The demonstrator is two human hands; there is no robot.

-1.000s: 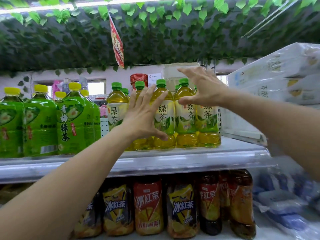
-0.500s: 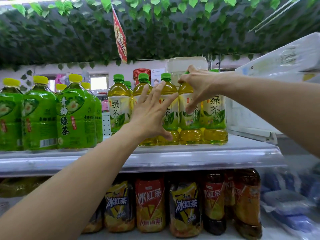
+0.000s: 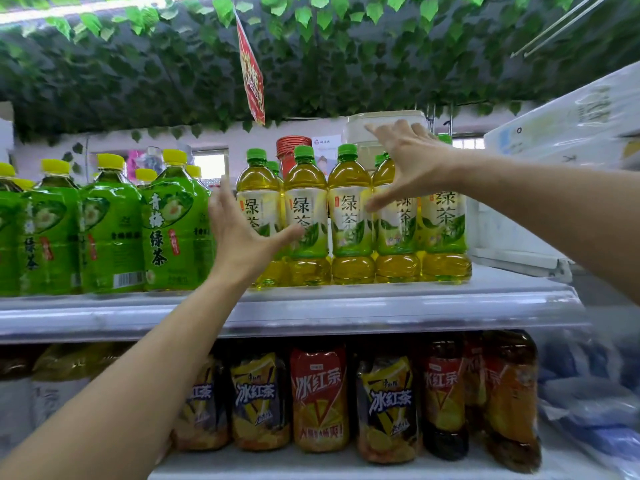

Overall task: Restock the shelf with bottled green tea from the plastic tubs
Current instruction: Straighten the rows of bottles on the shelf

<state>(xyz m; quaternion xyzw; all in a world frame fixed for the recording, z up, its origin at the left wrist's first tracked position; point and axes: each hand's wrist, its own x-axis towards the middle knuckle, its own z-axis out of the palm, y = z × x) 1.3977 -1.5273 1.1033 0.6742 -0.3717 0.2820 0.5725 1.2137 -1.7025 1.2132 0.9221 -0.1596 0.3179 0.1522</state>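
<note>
A row of yellow green tea bottles (image 3: pixel 349 216) with green caps stands on the upper shelf (image 3: pixel 346 306), with more behind them. My left hand (image 3: pixel 242 233) is spread open in front of the leftmost bottle (image 3: pixel 258 202), fingers apart, holding nothing. My right hand (image 3: pixel 408 164) is open in front of the upper part of the fourth bottle (image 3: pixel 394 233), thumb pointing down-left; whether it touches the bottle I cannot tell. No plastic tub is in view.
Big bright-green bottles (image 3: pixel 110 223) with yellow caps fill the shelf's left half. Iced red tea bottles (image 3: pixel 318 396) line the lower shelf. White wrapped packs (image 3: pixel 571 123) sit at right. A red sign (image 3: pixel 251 77) hangs from leafy vines overhead.
My left hand slid left, from the middle bottles to the leftmost one. My right hand opened and lifted off the bottle top. The view moved in a little closer.
</note>
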